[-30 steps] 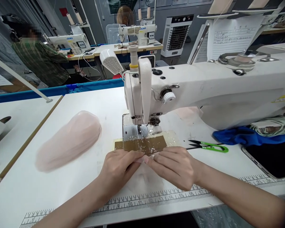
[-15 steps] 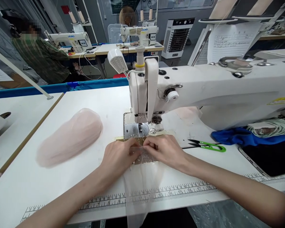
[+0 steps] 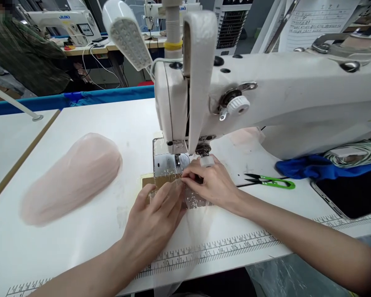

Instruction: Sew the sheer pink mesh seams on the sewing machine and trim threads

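Observation:
A white sewing machine [image 3: 266, 95] stands across the table, its needle and presser foot [image 3: 177, 160] over the metal plate. A sheer pale piece of fabric [image 3: 191, 231] runs from the table's front edge up to the needle. My left hand [image 3: 156, 214] lies flat on this fabric with fingers stretched out, just left of the seam line. My right hand [image 3: 208, 181] pinches the fabric's edge right in front of the presser foot. A brown taped patch [image 3: 151, 180] lies under the fabric.
A heap of pink sheer fabric [image 3: 71, 177] lies at the left. Green thread snips [image 3: 270, 181] sit right of my hand, with blue cloth [image 3: 306, 169] and a dark phone [image 3: 352, 198] beyond. A printed ruler [image 3: 222, 249] lines the front edge. Another person [image 3: 21, 49] sits at the far left.
Both hands have slid the sheer fabric forward to the presser foot. My view has moved closer and lower to the machine head. My left hand has flattened out.

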A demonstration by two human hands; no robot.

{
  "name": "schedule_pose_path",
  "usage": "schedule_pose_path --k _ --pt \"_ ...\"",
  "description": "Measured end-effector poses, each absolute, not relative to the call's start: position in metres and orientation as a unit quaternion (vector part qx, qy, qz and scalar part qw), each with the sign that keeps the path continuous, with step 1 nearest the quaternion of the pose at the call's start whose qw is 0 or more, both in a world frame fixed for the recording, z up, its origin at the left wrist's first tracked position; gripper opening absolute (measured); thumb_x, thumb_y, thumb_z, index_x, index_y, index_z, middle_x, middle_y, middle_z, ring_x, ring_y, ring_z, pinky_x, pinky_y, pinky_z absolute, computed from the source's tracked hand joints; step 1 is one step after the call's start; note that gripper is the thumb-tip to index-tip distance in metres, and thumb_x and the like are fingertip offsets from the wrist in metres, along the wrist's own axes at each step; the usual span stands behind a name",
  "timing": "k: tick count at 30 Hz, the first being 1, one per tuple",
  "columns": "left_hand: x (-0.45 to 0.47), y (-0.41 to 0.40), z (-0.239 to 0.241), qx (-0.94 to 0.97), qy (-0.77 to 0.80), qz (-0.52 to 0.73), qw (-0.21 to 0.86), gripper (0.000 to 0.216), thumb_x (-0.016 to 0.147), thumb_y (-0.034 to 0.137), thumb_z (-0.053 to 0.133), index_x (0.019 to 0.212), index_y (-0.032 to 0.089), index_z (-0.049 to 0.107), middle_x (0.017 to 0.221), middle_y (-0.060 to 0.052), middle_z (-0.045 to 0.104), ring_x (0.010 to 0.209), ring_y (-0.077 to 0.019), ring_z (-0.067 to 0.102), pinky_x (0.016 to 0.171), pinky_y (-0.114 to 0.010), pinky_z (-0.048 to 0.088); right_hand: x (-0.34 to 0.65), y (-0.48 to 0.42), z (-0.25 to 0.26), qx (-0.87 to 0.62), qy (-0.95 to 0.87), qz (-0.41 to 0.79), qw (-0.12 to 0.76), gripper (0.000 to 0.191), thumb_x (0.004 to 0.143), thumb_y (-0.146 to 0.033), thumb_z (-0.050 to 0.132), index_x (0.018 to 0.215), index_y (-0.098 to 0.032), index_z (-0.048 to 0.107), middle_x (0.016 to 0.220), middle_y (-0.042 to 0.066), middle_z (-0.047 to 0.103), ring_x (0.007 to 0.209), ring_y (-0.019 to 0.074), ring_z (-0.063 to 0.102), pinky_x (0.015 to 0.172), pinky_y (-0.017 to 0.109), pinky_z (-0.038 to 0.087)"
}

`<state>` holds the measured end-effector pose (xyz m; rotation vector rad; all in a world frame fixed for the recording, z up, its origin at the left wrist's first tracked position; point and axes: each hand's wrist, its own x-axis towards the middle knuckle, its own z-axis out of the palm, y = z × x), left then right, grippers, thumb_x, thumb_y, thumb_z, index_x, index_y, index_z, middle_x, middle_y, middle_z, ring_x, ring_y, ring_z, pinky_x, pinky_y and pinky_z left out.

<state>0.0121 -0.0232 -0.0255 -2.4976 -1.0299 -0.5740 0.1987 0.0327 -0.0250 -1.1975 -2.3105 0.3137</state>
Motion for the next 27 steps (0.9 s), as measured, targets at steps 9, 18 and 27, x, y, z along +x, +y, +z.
schedule_pose_path --k 9,18,27 --pt "0.010 -0.016 -0.022 -0.891 -0.382 -0.198 0.142 0.026 0.094 0.025 0.053 0.117 0.017 0.063 0.121 -0.001 0.067 0.110 -0.0204 0.059 0.089 -0.041 0.033 0.225 0.039 -0.011 -0.493 -0.846 -0.174 0.106 0.038 0.097 -0.034 0.045 0.082 -0.011 0.072 0.084 0.013 0.069 0.082 0.0256 0.057 0.079 0.041 0.034" --pt "0.009 0.001 -0.022 -0.888 -0.405 -0.173 0.133 0.025 0.095 0.025 0.051 0.115 0.018 0.064 0.118 0.000 0.069 0.114 -0.0213 0.058 0.091 -0.041 0.032 0.205 0.015 -0.022 -0.354 -0.907 -0.106 0.203 0.029 0.097 -0.019 0.047 0.120 -0.012 0.062 0.117 0.005 0.069 0.099 0.0195 0.058 0.081 0.035 0.038" --pt "0.012 -0.001 -0.021 -0.876 -0.422 -0.161 0.169 0.032 0.097 0.031 0.047 0.124 0.020 0.061 0.120 -0.003 0.068 0.116 -0.0224 0.057 0.092 -0.042 0.032 0.208 0.019 -0.029 -0.371 -0.900 -0.147 0.175 0.029 0.098 -0.023 0.045 0.117 -0.010 0.064 0.108 0.009 0.071 0.093 0.0208 0.057 0.077 0.037 0.037"
